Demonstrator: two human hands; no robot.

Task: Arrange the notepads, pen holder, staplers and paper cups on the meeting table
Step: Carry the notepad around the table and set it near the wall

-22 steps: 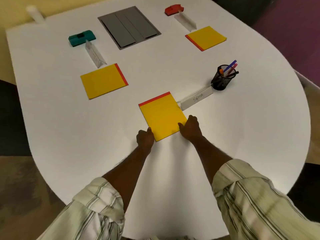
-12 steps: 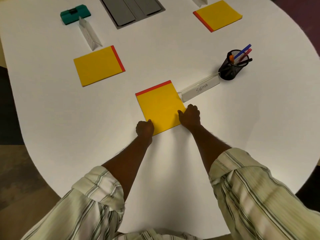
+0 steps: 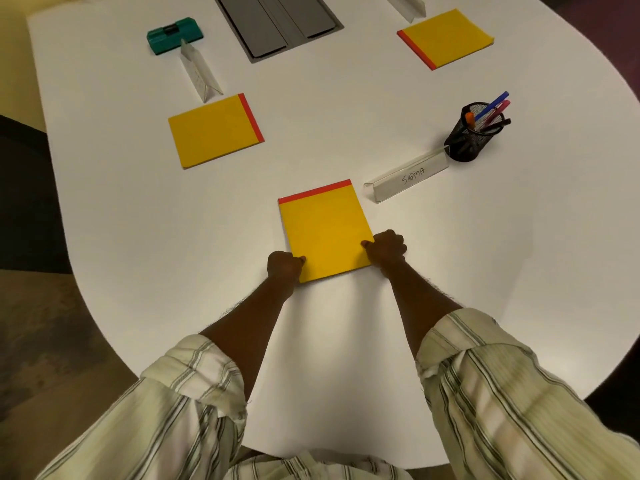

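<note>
Both left hand (image 3: 284,269) and right hand (image 3: 387,249) fingers in a pinch on near notepad (image 3: 323,230); name card (image 3: 408,180) alongside.

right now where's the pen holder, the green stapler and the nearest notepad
pen holder (image 3: 464,144), head view, on its black mesh wall
green stapler (image 3: 170,34), head view, on its top side
nearest notepad (image 3: 323,230), head view, on the middle of its yellow cover
</note>
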